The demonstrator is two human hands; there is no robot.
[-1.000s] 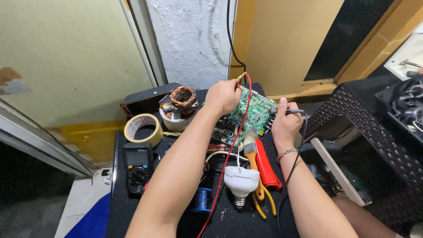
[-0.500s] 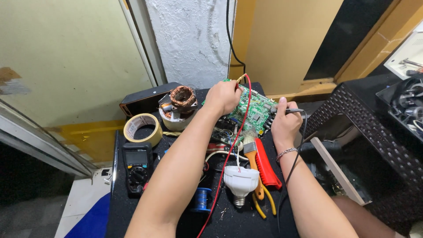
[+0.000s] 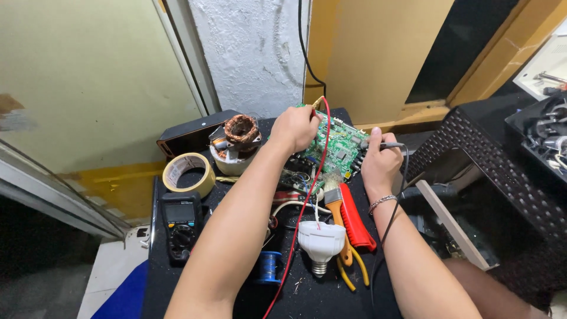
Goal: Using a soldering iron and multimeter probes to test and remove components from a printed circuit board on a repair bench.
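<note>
Left hand [image 3: 295,126]: I am seeing it curled over the far edge of the green circuit board [image 3: 338,145], its fingers closing on a yellow-tipped probe [image 3: 318,103] whose red lead [image 3: 307,195] is trailing back along the forearm toward the near edge of the desk [image 3: 159,277].
Right hand [image 3: 378,166]: its fingers are gripping a dark probe [image 3: 387,145] that is pointing at the board's right side; a black lead is running down past the wrist, which is wearing a bracelet [image 3: 383,201].
Circuit board: it is lying tilted near the far right corner of the desk, between my two hands.
Near the board: a brush with an orange handle [image 3: 336,212] and a red-handled tool [image 3: 354,218] are lying just toward me from it.
Middle of the desk: a white bulb [image 3: 320,241] is lying base toward me, with a blue wire spool [image 3: 270,266] beside it.
Left side: a black multimeter [image 3: 180,225] is sitting by the left edge, with a tape roll [image 3: 189,172] farther back.
Far edge: a copper-wound motor coil [image 3: 239,133] is resting on a white base, just left of my left hand.
</note>
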